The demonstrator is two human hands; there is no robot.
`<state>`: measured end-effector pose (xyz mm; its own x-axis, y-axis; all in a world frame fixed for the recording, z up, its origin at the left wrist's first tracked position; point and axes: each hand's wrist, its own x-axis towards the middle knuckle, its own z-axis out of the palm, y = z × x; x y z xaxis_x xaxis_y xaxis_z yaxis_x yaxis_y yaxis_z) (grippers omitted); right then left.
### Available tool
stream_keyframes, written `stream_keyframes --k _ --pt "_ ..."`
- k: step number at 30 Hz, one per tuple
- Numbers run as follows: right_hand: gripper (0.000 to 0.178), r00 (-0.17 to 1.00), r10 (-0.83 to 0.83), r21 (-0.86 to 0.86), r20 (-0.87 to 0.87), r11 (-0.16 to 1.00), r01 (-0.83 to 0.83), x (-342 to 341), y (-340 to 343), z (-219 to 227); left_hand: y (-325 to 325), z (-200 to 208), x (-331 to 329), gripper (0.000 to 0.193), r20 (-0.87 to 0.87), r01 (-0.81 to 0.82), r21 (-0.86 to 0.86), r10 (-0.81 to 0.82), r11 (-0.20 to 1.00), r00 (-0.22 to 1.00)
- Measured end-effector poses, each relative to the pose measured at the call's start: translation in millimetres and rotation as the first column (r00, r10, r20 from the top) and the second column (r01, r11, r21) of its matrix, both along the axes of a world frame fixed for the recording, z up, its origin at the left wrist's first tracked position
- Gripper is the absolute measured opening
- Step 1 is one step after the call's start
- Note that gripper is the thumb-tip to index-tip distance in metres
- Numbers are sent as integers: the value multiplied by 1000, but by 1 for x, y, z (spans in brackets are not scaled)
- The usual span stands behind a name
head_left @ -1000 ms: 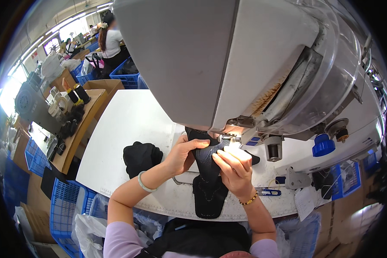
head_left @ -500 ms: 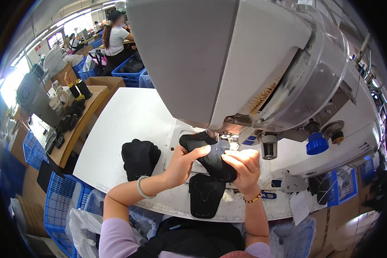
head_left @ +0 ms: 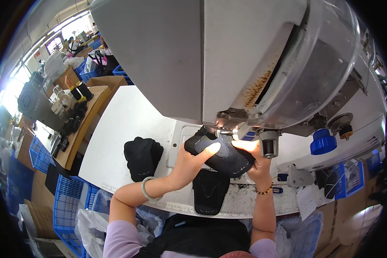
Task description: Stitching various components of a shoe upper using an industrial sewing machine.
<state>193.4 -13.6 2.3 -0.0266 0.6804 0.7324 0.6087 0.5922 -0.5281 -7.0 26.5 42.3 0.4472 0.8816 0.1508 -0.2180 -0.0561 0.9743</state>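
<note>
A black mesh shoe upper (head_left: 233, 160) is held in both my hands, under the front end of the large sewing machine (head_left: 172, 64). My left hand (head_left: 192, 165) grips its left side, thumb stretched across the top and the fingers hidden beneath. At the right edge my right hand (head_left: 259, 165) holds it, with the thumb and forefinger by the lit needle area. Just in front of it on the table lies another black piece (head_left: 210, 193) with a pale stitched outline. A pile of folded black pieces (head_left: 142, 159) sits to the left.
The white table (head_left: 112, 124) has a ruled front edge. A blue knob (head_left: 323, 142) hangs at the machine's right. Blue crates (head_left: 69, 210) with plastic bags stand low at left and right. Thread cones (head_left: 85, 90) stand on a wooden-edged bench at left.
The shoe upper has been turned and spread wider, its far edge closer to the needle area. My right hand has shifted from a pinch on top to its right edge. The view has shifted slightly.
</note>
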Motion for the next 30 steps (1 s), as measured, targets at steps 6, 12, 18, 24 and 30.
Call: stream_keyframes --k 6,12,18,24,30 --pt "34 998 -4 42 61 999 2 5 3 -2 19 4 1 23 -44 19 10 -19 1000 999" --pt "31 962 -178 166 209 975 145 -6 -3 -2 37 2 -1 20 113 106 -123 -92 987 989" --pt "30 925 -258 286 281 942 176 -20 -4 5 46 -1 -7 17 193 173 -316 -115 933 974" --pt "32 920 -275 332 278 927 177 -23 -4 9 48 -6 -8 15 219 165 -340 -92 926 971" --pt "24 923 -347 366 168 891 269 -13 -5 1 44 -6 -10 16 192 173 -276 -123 945 974"
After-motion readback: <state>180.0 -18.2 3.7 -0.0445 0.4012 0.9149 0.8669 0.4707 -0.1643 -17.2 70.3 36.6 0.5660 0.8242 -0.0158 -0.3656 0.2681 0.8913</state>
